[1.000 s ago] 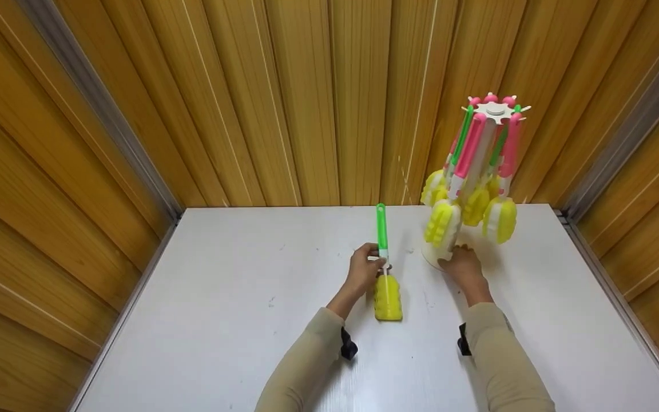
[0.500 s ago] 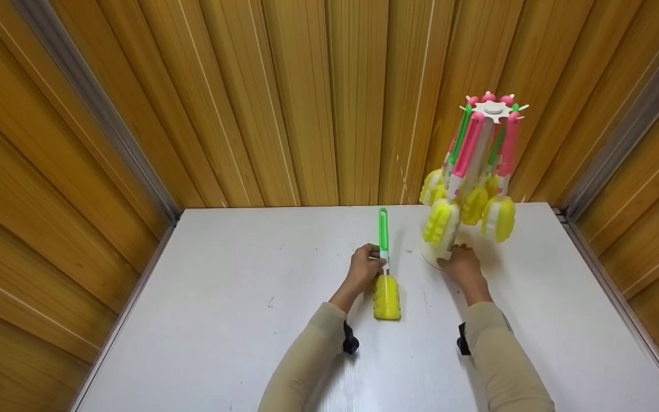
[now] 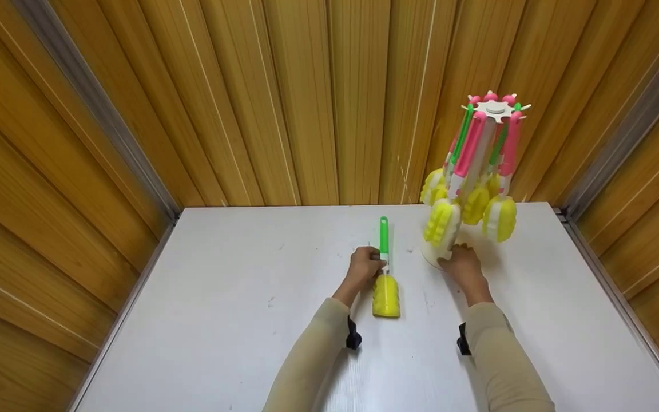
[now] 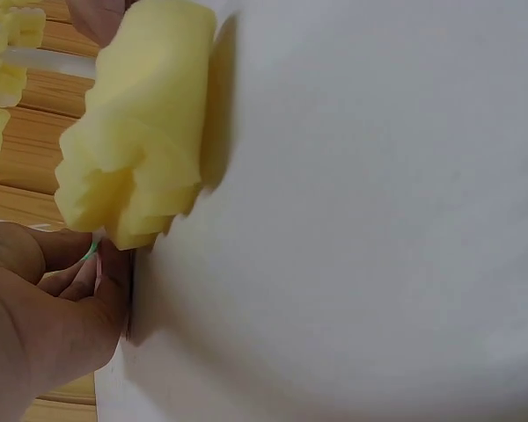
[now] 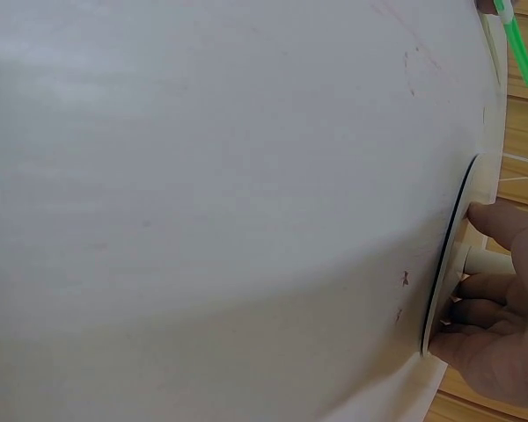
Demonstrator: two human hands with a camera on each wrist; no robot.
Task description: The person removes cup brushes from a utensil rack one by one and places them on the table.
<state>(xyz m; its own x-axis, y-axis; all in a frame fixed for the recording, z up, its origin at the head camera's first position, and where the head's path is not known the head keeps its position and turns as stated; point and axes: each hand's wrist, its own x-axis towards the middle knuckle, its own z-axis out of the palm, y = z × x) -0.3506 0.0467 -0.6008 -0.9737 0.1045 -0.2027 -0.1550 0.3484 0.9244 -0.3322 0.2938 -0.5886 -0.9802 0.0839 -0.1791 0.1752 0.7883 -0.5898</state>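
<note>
Evidently pinched: a brush (image 3: pixel 386 283), with the left grip (image 3: pixel 362 265) closed on it between green handle (image 3: pixel 384 236) and yellow sponge (image 3: pixel 386 300).
The sponge lies on the near side of that grip, at or just above the surface (image 3: pixel 221 315). Probably light, stiff in the handle and soft in the sponge; the firm handle should give better hold. Right of it, the right grip (image 3: pixel 462 269), fingers curled, holds the base of a stand (image 3: pixel 433 254).

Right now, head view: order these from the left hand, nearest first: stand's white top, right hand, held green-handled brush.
1. Held green-handled brush: pinched in the left hand.
2. Right hand: rightward, at the stand's base.
3. Stand's white top: upper right of the view.
</note>
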